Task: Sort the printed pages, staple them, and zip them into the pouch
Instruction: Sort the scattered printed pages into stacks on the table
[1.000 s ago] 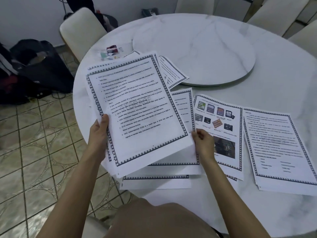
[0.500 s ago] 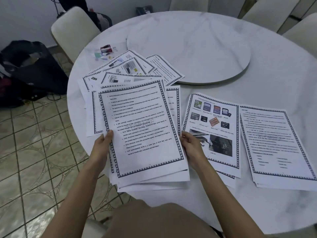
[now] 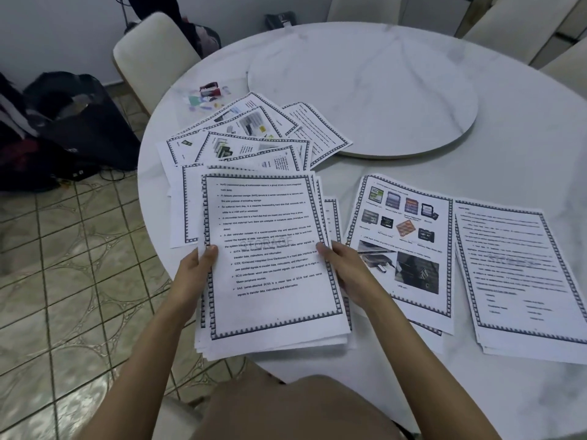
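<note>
A stack of printed pages (image 3: 270, 255) with patterned borders lies at the near edge of the round marble table (image 3: 476, 160), a text page on top. My left hand (image 3: 195, 274) grips the stack's left edge, thumb on top. My right hand (image 3: 344, 271) grips its right edge. Loose pages (image 3: 247, 134) are fanned out behind the stack. To the right lie a pile topped by a picture page (image 3: 403, 236) and a pile topped by a text page (image 3: 514, 271). A clear pouch (image 3: 206, 95) with a small red item sits far left on the table.
A marble turntable (image 3: 365, 90) fills the table's centre. Cream chairs (image 3: 149, 58) stand around the table. Dark bags (image 3: 73, 122) sit on the tiled floor at left. My lap is below the table edge.
The held stack has come down and toward me, from raised and tilted to squared near the table edge. The fanned pages behind it are now uncovered.
</note>
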The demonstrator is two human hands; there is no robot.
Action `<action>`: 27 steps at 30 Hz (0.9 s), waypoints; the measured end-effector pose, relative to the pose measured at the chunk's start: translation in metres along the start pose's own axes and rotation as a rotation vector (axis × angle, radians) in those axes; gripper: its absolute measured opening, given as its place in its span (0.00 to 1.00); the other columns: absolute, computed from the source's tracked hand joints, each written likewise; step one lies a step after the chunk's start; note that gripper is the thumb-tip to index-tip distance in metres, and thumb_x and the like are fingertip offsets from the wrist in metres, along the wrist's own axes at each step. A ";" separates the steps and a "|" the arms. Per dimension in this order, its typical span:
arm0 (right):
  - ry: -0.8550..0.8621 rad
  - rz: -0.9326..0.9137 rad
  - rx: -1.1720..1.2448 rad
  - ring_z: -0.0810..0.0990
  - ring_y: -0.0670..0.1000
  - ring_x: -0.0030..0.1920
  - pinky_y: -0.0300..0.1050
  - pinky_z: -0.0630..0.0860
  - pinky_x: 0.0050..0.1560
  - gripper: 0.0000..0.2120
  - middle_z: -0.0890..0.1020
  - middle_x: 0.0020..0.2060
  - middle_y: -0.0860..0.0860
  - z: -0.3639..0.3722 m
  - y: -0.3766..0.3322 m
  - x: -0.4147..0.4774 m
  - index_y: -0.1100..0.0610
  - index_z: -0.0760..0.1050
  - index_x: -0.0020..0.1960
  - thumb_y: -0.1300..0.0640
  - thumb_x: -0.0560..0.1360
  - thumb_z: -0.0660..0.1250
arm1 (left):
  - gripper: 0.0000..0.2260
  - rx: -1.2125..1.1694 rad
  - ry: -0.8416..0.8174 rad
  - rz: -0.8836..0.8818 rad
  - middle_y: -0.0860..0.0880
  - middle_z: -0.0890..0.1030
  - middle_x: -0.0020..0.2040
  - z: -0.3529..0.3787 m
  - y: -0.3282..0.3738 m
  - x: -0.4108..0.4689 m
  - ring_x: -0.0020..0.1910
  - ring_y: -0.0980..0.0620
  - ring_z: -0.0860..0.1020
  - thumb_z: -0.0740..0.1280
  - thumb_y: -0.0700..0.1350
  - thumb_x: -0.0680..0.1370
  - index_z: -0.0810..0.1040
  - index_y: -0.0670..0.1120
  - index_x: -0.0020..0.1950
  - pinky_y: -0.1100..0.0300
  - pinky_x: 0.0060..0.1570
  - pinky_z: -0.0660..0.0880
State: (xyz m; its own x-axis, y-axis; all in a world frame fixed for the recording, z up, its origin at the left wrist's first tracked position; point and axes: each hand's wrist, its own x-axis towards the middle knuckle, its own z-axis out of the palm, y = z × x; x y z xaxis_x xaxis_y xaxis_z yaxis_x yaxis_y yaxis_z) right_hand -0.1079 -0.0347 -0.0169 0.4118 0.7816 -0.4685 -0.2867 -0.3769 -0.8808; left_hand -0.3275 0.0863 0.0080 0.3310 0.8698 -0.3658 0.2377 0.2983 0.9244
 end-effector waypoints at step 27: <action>0.458 -0.156 0.070 0.84 0.45 0.42 0.40 0.81 0.41 0.44 0.85 0.40 0.42 -0.129 -0.003 -0.045 0.54 0.76 0.56 0.32 0.46 0.76 | 0.19 0.563 0.033 -0.021 0.43 0.78 0.55 0.025 -0.010 0.039 0.54 0.41 0.77 0.66 0.45 0.77 0.69 0.41 0.66 0.49 0.57 0.74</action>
State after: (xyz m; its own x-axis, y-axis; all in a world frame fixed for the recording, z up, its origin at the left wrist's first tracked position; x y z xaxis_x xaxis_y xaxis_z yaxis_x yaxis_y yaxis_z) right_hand -0.0140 -0.1333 -0.0020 0.7879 0.5214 -0.3276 -0.2423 -0.2267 -0.9434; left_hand -0.2939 0.1076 -0.0185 0.2946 0.8804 -0.3717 0.6973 0.0679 0.7135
